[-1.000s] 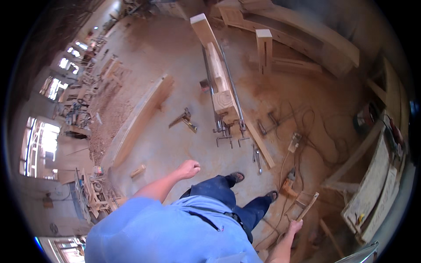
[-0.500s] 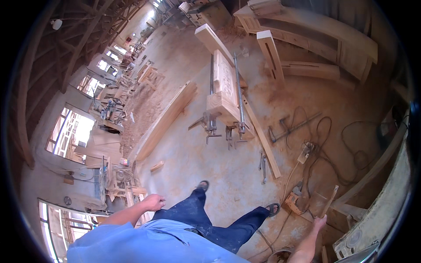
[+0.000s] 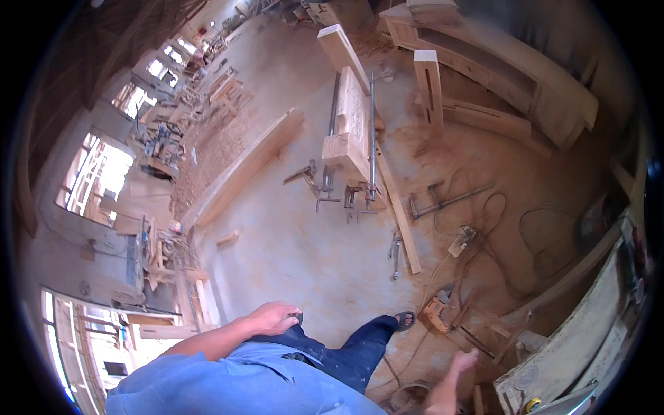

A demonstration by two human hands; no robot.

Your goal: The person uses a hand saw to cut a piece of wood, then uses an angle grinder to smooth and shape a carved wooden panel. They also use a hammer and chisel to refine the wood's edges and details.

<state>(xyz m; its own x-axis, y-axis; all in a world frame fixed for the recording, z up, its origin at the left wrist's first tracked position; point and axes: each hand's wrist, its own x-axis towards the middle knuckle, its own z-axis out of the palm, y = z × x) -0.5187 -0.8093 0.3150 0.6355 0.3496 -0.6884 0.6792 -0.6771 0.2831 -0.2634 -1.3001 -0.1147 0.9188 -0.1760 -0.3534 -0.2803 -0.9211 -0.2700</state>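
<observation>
My left hand (image 3: 275, 319) hangs in front of my dark trousers, its fingers loosely bent and apart, holding nothing. Lower right, my right hand (image 3: 465, 360) has its fingers curled in, and I see nothing in it. Just right of it, a thin wooden stick (image 3: 515, 337) slants by the workbench, apart from the hand. An orange power tool (image 3: 436, 315) lies on the floor beyond my right hand. Farther off, a timber assembly (image 3: 348, 153) is gripped by long bar clamps (image 3: 373, 142).
A long timber beam (image 3: 242, 169) lies to the left, a small wood block (image 3: 227, 238) near it. A narrow wooden strip (image 3: 400, 211), a loose bar clamp (image 3: 449, 200) and cables (image 3: 484, 238) spread over the floor. The workbench (image 3: 567, 346) edges the right side.
My right hand has let go of the wooden stick and moved left from it. My left hand has shifted right across my front. The view has turned and moved slightly.
</observation>
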